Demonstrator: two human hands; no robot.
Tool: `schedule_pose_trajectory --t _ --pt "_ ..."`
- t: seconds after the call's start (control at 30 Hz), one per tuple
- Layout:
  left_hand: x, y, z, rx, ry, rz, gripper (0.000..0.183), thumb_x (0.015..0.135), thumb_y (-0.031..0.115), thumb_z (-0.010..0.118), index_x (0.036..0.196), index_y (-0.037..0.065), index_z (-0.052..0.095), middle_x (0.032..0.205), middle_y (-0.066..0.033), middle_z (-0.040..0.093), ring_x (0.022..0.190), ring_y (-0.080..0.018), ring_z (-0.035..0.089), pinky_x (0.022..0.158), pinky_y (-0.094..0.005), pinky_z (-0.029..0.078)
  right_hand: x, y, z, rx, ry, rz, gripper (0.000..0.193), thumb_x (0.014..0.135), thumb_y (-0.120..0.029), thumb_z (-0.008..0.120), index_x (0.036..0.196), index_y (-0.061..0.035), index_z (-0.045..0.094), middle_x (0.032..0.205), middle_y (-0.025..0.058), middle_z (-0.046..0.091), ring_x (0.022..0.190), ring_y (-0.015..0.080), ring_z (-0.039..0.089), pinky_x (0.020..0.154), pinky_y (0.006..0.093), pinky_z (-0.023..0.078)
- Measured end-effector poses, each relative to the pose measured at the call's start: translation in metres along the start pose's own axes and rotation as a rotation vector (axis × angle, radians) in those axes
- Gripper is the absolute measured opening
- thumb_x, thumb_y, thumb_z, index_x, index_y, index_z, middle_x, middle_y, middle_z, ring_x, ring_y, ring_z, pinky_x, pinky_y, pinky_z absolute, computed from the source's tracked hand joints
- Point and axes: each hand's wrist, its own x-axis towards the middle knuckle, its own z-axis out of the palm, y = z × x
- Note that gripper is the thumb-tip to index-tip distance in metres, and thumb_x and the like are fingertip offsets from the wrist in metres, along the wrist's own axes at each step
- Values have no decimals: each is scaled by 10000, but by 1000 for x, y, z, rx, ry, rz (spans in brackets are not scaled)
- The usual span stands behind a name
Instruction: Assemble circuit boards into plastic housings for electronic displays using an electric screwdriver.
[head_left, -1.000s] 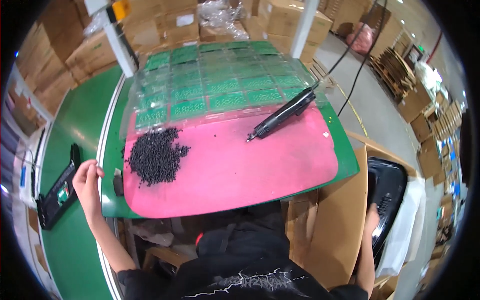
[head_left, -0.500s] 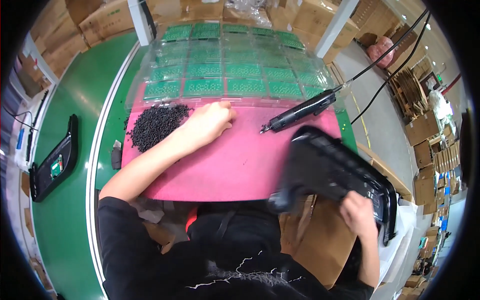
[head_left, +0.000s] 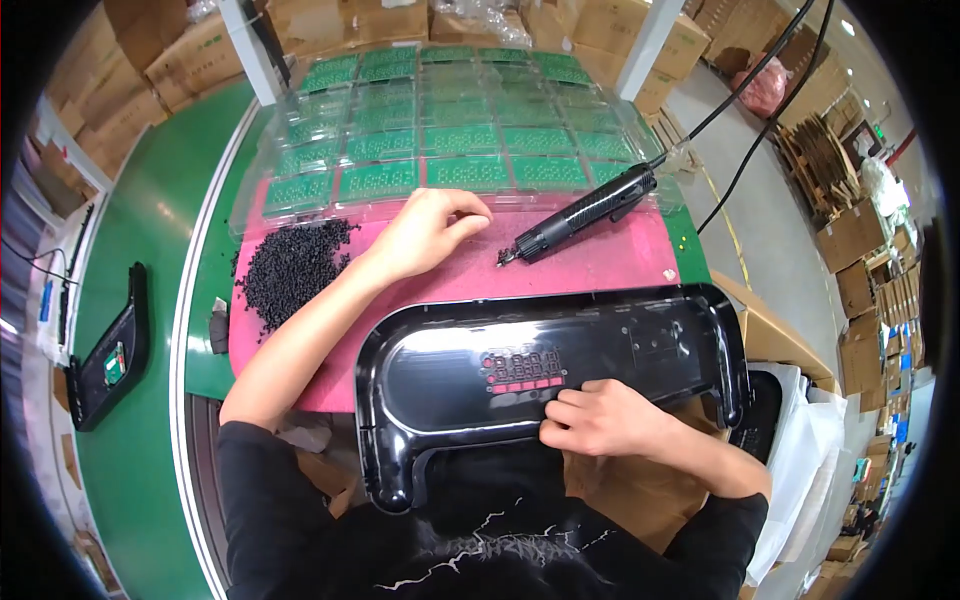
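Note:
My right hand point(head_left: 600, 418) is closed on the near edge of a glossy black plastic housing point(head_left: 480, 350), a long shell with a raised rim and a leg at each end. Small cut-out windows in its middle show the pink mat point(head_left: 450, 275) beneath. The housing lies over the mat's near edge, reaching past it towards my body. My left hand point(head_left: 430, 232) rests on the mat beyond the housing, fingers loosely bent, thumb and forefinger slightly apart, nothing visible in it. Left of that hand is a pile of small black screws point(head_left: 290, 270). A black electric screwdriver point(head_left: 590, 213) lies to its right.
Clear plastic trays of green circuit boards point(head_left: 430, 140) cover the far side of the table. Another black housing with a small green board point(head_left: 112, 365) lies on the green surface at left. A cardboard box point(head_left: 780, 335) and white wrapping point(head_left: 810, 440) stand at right.
My right hand has swung the housing leftward from the right side, turning it flat across the mat's near part. The left hand stays near the same spot, its fingers loosened.

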Motion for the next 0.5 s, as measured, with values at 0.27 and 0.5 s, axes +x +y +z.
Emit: schedule_pose_trajectory --t 0.27,0.5 --pt "-41 15 -30 166 -367 67 314 814 205 736 1020 -21 664 939 -180 692 926 -353 666 828 -419 520 64 119 -33 224 326 363 231 860 -303 662 801 -89 599 677 119 617 644 332 652 566 430 507" --pt "-46 13 -22 509 -145 189 223 803 280 737 858 69 691 822 -61 651 868 -255 616 758 -391 407 98 326 -25 -393 -51 1087 363 860 -162 579 1213 -80 556 1230 147 597 1177 329 584 924 473 520"
